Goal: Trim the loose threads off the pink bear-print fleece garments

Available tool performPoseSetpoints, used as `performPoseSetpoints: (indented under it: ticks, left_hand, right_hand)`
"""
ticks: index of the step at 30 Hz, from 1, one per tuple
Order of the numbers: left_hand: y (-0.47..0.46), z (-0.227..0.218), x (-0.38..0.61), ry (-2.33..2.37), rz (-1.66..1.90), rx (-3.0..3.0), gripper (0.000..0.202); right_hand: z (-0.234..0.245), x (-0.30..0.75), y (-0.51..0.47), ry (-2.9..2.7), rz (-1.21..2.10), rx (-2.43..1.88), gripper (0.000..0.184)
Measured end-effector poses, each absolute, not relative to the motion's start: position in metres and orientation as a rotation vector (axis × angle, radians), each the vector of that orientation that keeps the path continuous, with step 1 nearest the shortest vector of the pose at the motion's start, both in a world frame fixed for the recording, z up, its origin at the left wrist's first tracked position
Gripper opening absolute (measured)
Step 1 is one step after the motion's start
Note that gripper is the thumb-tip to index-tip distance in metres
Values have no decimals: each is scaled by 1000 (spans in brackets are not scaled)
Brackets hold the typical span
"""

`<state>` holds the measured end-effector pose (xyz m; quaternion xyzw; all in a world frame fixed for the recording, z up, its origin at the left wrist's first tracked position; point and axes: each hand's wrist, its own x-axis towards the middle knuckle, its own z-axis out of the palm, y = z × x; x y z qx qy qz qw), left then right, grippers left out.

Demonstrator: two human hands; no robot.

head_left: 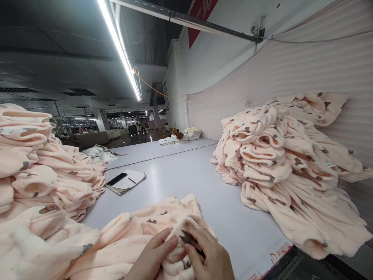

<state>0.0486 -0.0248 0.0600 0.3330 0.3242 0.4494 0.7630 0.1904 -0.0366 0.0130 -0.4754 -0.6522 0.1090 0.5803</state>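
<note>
A pale pink fleece garment (151, 225) with small brown prints lies on the white table (189, 175) right in front of me. My left hand (153, 254) pinches a fold of its fabric. My right hand (211, 256) holds small dark thread snips (189, 240), their blades pointing at the fold between both hands.
A tall heap of the same pink garments (285, 163) rises at the right against a striped cloth wall. Another heap (37, 182) fills the left side. A notebook (128, 182) with a black phone (116, 179) on it lies mid-table. Folded stacks (186, 135) sit at the far end.
</note>
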Motion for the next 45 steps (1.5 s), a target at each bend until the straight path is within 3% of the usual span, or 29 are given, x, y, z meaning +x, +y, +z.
performPoseSetpoints:
  ticks: [4,19,23,27,30,36,45]
  left_hand:
    - [-15,46,43,698,944,793,28]
    - [-13,46,40,782,868,989,34]
    - [-16,52,37,1019,954,1439,18]
    - [-21,65,31,1352,1197,1761,10]
    - [-20,69,30,1299,1231,1493,1]
    - [-16,61,36,759,1131,895,28]
    - [-22,69,36,730,1055,796,30]
  right_hand:
    - [11,191,-36,-1552,190,-1173,25]
    - [6,193,-31,-1436,256,-1124,24]
    - [9,198,-30,-1379,265,-1277,30]
    - [6,197,-32,-1473,248,-1275,12]
    - [3,193,-37,-1471,295,-1228,9]
    - [23,193,-39,-1447,537,-1008,30]
    - [33,187,-30,-1566,453,-1018,20]
